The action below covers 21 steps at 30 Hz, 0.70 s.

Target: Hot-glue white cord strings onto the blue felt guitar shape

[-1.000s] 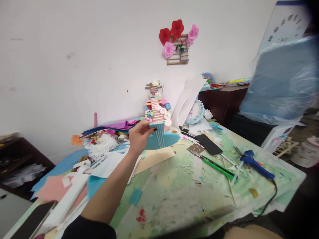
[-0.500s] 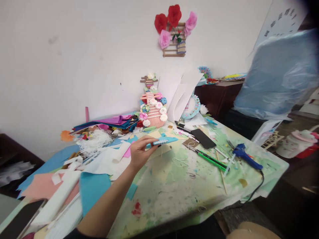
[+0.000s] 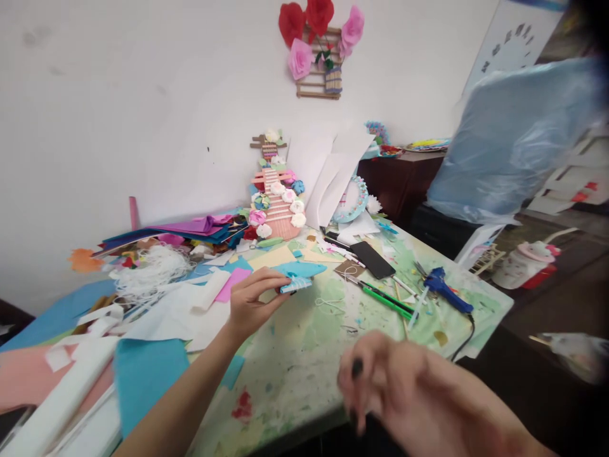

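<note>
My left hand [image 3: 254, 303], fingers pinched together, grips a small light blue craft piece [image 3: 299, 271] with white lines across its lower edge, held over the table. It looks like paper or felt; I cannot make out which. My right hand [image 3: 394, 381] is raised at the table's front edge, slightly blurred, its fingers loosely bent and apart. Nothing shows in it. Between the hands and the pens lies a thin white string [image 3: 330, 306]. A brown square [image 3: 349, 271] with string on it rests beyond the held piece.
Green pens [image 3: 387, 299], a black phone [image 3: 372, 259] and a blue glue gun [image 3: 447, 289] with its cord lie to the right. Coloured sheets [image 3: 150, 374] and tangled white string [image 3: 152, 276] cover the left. A flower-trimmed, instrument-shaped craft [image 3: 278, 212] stands at the back.
My right hand has come into view at the lower right. The light blue piece in my left hand has tilted, showing more of its face. The view has shifted a little to the right.
</note>
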### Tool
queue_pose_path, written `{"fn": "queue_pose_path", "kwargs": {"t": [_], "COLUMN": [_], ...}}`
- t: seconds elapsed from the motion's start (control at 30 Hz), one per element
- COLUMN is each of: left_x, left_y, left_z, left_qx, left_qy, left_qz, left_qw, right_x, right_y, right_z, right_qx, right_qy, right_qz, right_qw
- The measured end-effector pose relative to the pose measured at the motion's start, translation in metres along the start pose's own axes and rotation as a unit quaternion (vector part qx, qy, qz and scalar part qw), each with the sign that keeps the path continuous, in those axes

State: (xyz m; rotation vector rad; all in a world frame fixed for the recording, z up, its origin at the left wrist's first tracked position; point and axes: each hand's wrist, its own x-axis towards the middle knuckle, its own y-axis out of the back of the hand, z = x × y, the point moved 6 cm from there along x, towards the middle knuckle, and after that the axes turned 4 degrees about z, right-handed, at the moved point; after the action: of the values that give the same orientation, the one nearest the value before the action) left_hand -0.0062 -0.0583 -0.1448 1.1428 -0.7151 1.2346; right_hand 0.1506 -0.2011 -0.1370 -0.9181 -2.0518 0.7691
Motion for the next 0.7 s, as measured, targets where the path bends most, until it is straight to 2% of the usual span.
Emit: {"fn": "queue_pose_path", "kwargs": {"t": [0.03,0.07,0.1,0.13,0.17,0.2,0.23,0.27,0.3,0.33,0.37,0.4,0.47,0.53,0.7], "left_x": [-0.002,-0.005,-0.007,-0.010,-0.013,-0.016,-0.019,-0.022,-0.024,-0.026,-0.028,-0.030,-0.031,-0.030,-0.029], "left_y": [-0.001,-0.003,-0.005,-0.007,-0.009,-0.011,-0.013,-0.014,-0.016,-0.017,-0.018,-0.018,-0.018,-0.018,-0.017], "left_z": [0.001,0.000,-0.001,-0.002,-0.004,-0.006,-0.008,-0.009,-0.010,-0.011,-0.010,-0.010,-0.009,-0.006,-0.004], "left_qx": [0.004,0.006,0.005,0.003,0.001,0.001,0.001,0.001,0.001,0.002,0.004,0.007,0.019,0.031,0.030], "left_qy": [-0.012,-0.023,-0.030,-0.035,-0.038,-0.040,-0.042,-0.044,-0.045,-0.046,-0.048,-0.050,-0.052,-0.059,-0.065], "left_qz": [-0.009,-0.018,-0.027,-0.035,-0.041,-0.046,-0.049,-0.051,-0.053,-0.055,-0.055,-0.054,-0.051,-0.050,-0.064], "left_qw": [1.000,1.000,0.999,0.999,0.998,0.998,0.998,0.998,0.998,0.997,0.997,0.997,0.997,0.997,0.995], "right_x": [-0.002,-0.009,-0.021,-0.032,-0.048,-0.065,-0.082,-0.096,-0.109,-0.122,-0.134,-0.144,-0.156,-0.160,-0.151], "right_y": [0.016,0.039,0.059,0.081,0.106,0.132,0.156,0.181,0.206,0.229,0.248,0.261,0.277,0.284,0.292], "right_z": [-0.017,-0.040,-0.064,-0.084,-0.106,-0.128,-0.147,-0.163,-0.176,-0.187,-0.195,-0.201,-0.207,-0.207,-0.211], "right_qx": [-0.169,-0.357,-0.487,-0.561,-0.608,-0.651,-0.698,-0.738,-0.767,-0.776,-0.777,-0.774,-0.775,-0.782,-0.804], "right_qy": [0.068,0.133,0.196,0.216,0.240,0.248,0.228,0.180,0.110,0.037,-0.028,-0.053,-0.086,-0.102,-0.129], "right_qz": [0.060,0.172,0.256,0.315,0.384,0.452,0.514,0.550,0.569,0.586,0.599,0.602,0.594,0.578,0.542], "right_qw": [0.981,0.908,0.812,0.735,0.653,0.557,0.443,0.346,0.277,0.229,0.193,0.190,0.198,0.210,0.206]}}
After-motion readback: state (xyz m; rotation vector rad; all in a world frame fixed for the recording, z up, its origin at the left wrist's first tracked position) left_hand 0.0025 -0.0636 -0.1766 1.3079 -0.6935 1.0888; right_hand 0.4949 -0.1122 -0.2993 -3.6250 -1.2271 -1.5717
